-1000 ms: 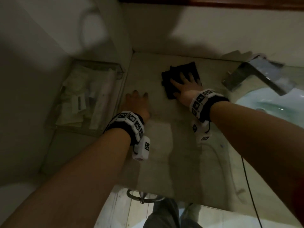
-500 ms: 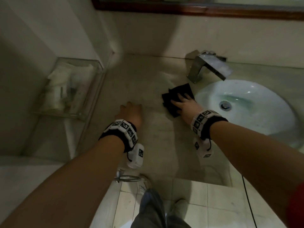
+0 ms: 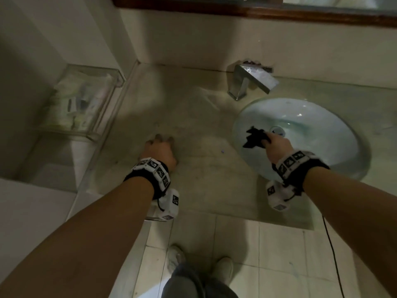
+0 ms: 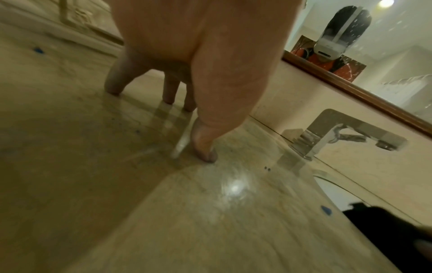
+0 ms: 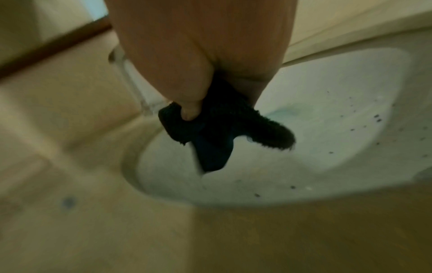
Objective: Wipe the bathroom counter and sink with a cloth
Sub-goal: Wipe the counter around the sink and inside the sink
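Note:
My right hand (image 3: 276,145) grips a bunched black cloth (image 3: 254,137) and holds it above the left side of the round white sink (image 3: 322,125). In the right wrist view the cloth (image 5: 217,129) hangs from my thumb and fingers over the basin (image 5: 327,120), which carries dark specks. My left hand (image 3: 160,149) stands on the beige stone counter (image 3: 193,104) on straight fingertips (image 4: 205,153), holding nothing. The counter (image 4: 210,203) looks glossy in the left wrist view, and the cloth (image 4: 385,230) shows at its lower right.
A chrome faucet (image 3: 249,82) stands behind the sink against the back wall. A clear tray of toiletries (image 3: 81,102) sits on a lower ledge at the left. A wood-framed mirror (image 3: 257,9) runs along the top. Tiled floor and my shoes (image 3: 223,267) lie below the counter edge.
My right hand stopped pressing the cloth flat on the counter, bunched it up and carried it rightward over the sink. The left hand stayed planted on the counter.

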`<action>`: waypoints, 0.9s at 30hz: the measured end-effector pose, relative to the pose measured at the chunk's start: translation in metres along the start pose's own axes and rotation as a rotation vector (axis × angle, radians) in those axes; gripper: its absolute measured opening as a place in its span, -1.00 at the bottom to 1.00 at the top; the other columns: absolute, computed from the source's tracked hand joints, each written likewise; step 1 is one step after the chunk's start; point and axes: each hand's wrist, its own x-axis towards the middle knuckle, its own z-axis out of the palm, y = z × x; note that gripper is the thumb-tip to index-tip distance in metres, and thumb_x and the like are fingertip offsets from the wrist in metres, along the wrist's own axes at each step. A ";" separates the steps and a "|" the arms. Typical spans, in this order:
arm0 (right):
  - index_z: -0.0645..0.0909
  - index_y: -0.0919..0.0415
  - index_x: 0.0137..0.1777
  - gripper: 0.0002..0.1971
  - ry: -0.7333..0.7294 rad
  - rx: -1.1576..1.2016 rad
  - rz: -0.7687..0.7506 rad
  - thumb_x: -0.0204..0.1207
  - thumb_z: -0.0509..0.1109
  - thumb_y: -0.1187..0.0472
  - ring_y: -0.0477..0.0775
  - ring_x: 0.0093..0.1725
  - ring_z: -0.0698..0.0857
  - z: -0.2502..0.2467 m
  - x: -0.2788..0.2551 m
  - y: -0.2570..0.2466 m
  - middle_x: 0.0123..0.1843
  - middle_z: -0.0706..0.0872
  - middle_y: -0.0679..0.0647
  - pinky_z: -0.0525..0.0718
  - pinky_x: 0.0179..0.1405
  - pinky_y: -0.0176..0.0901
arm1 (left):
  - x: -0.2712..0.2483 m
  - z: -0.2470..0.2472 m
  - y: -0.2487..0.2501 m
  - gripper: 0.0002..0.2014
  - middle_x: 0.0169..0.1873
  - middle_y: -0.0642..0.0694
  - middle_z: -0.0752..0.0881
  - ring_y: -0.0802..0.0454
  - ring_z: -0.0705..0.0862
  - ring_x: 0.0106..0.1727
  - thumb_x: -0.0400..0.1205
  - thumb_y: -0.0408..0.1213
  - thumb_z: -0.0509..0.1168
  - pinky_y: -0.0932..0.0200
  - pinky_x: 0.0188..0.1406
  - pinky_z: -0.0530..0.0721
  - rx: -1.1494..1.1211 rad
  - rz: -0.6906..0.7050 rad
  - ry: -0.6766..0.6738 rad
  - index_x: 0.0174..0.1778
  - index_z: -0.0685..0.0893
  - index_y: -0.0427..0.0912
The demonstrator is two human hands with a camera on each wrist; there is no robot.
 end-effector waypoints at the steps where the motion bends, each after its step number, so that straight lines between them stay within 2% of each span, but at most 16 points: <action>1: 0.47 0.23 0.54 -0.61 0.026 0.041 -0.023 0.73 0.19 0.25 0.36 0.38 0.56 -0.003 -0.002 -0.007 0.41 0.59 0.35 0.45 0.32 -0.03 | -0.001 -0.001 0.000 -0.21 0.56 -0.22 0.26 -0.40 0.39 0.45 0.43 0.15 0.39 -0.23 0.38 0.52 0.007 0.003 -0.001 0.59 0.27 0.14; 5: 0.46 0.10 0.54 -0.62 0.065 0.056 -0.179 0.74 0.17 0.19 0.24 0.37 0.58 -0.009 -0.006 -0.045 0.37 0.65 0.19 0.40 0.21 -0.15 | -0.004 -0.007 -0.001 -0.22 0.57 -0.24 0.30 -0.38 0.41 0.45 0.44 0.18 0.42 -0.20 0.41 0.50 0.020 0.027 0.003 0.57 0.33 0.09; 7: 0.40 0.08 0.58 -0.58 0.046 -0.013 -0.298 0.74 0.17 0.17 0.24 0.45 0.53 -0.005 -0.008 -0.068 0.48 0.56 0.18 0.41 0.33 -0.11 | -0.010 -0.005 -0.006 -0.26 0.59 -0.21 0.28 -0.39 0.38 0.46 0.46 0.13 0.41 -0.23 0.39 0.52 -0.025 0.036 0.001 0.57 0.35 0.09; 10: 0.21 0.09 0.69 -0.49 -0.036 -0.258 -0.448 0.75 0.15 0.13 0.24 0.68 0.18 0.019 -0.019 -0.109 0.70 0.24 0.15 0.24 0.62 0.11 | -0.023 -0.002 -0.016 -0.29 0.57 -0.16 0.32 -0.34 0.37 0.46 0.47 0.07 0.40 -0.26 0.34 0.55 -0.080 0.007 0.018 0.56 0.36 0.12; 13: 0.10 0.11 0.71 -0.43 -0.170 -0.499 -0.592 0.74 0.15 0.14 0.30 0.72 -0.08 0.062 -0.041 -0.143 0.75 0.00 0.16 0.18 0.64 0.24 | -0.031 0.002 -0.021 -0.29 0.53 -0.18 0.33 -0.35 0.35 0.44 0.49 0.11 0.41 -0.31 0.34 0.52 -0.051 -0.024 -0.017 0.57 0.35 0.13; 14: 0.08 0.08 0.72 -0.43 -0.236 -0.558 -0.609 0.75 0.14 0.10 0.33 0.71 -0.13 0.079 -0.048 -0.148 0.76 -0.06 0.15 0.16 0.64 0.27 | -0.032 0.003 -0.023 -0.29 0.56 -0.18 0.29 -0.36 0.33 0.46 0.51 0.10 0.39 -0.33 0.35 0.50 -0.046 -0.027 -0.032 0.58 0.32 0.14; 16: 0.02 -0.10 0.72 -0.42 -0.372 -0.596 -0.561 0.74 0.09 -0.08 0.38 0.70 -0.23 0.110 -0.059 -0.147 0.76 -0.20 0.08 0.05 0.66 0.30 | -0.033 0.006 -0.024 -0.30 0.61 -0.17 0.20 -0.37 0.27 0.51 0.55 0.11 0.31 -0.34 0.38 0.47 -0.053 -0.028 -0.048 0.61 0.25 0.17; 19: -0.06 -0.31 0.69 -0.45 -0.379 -0.560 -0.514 0.72 -0.06 -0.23 0.37 0.68 -0.36 0.134 -0.064 -0.139 0.74 -0.35 0.00 -0.17 0.67 0.29 | -0.032 0.011 -0.026 -0.32 0.62 -0.16 0.19 -0.37 0.25 0.52 0.57 0.15 0.23 -0.31 0.38 0.49 -0.078 -0.024 -0.032 0.62 0.22 0.18; 24: -0.15 -0.34 0.68 -0.43 -0.359 -0.556 -0.522 0.72 -0.07 -0.24 0.27 0.67 -0.42 0.138 -0.058 -0.129 0.72 -0.41 -0.05 -0.27 0.66 0.20 | -0.033 0.011 -0.026 -0.35 0.58 -0.19 0.26 -0.37 0.28 0.49 0.55 0.17 0.21 -0.28 0.37 0.50 -0.070 -0.001 0.000 0.59 0.26 0.16; 27: -0.14 -0.28 0.70 -0.42 -0.357 -0.538 -0.524 0.73 -0.04 -0.21 0.23 0.68 -0.40 0.134 -0.054 -0.125 0.73 -0.40 -0.04 -0.26 0.66 0.13 | -0.035 0.010 -0.027 -0.27 0.59 -0.17 0.25 -0.37 0.30 0.49 0.46 0.19 0.26 -0.27 0.36 0.51 -0.064 0.001 -0.006 0.59 0.25 0.18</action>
